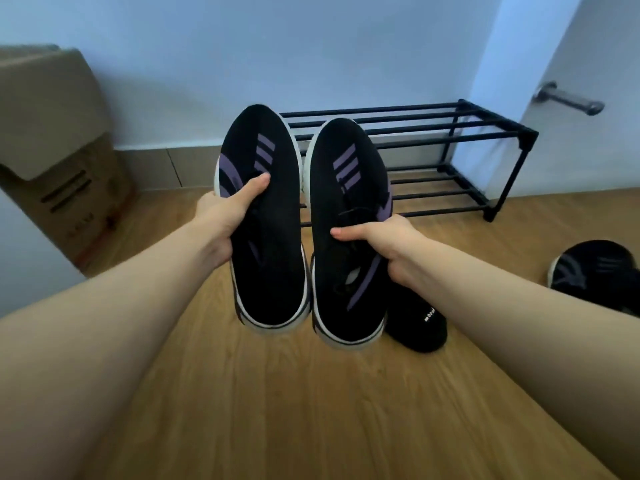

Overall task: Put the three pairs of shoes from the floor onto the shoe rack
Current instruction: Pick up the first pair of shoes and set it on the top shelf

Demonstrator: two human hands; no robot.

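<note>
Here we grip one black shoe in each hand: left hand on left shoe, right hand on right shoe. They hide half the shoe rack beyond our fingers; our fingertips are tucked out of sight.

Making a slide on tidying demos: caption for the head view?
Left hand and right hand each hold a black-and-purple sneaker before an empty black shoe rack.

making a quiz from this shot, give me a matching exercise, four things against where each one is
Things:
1. left sneaker
2. right sneaker
3. black slipper
4. box

Places:
A. on the floor under the right forearm
B. in the right hand
C. against the wall, left of the rack
D. in the left hand

Pairs: 1-D, 2-B, 3-A, 4-C
</note>
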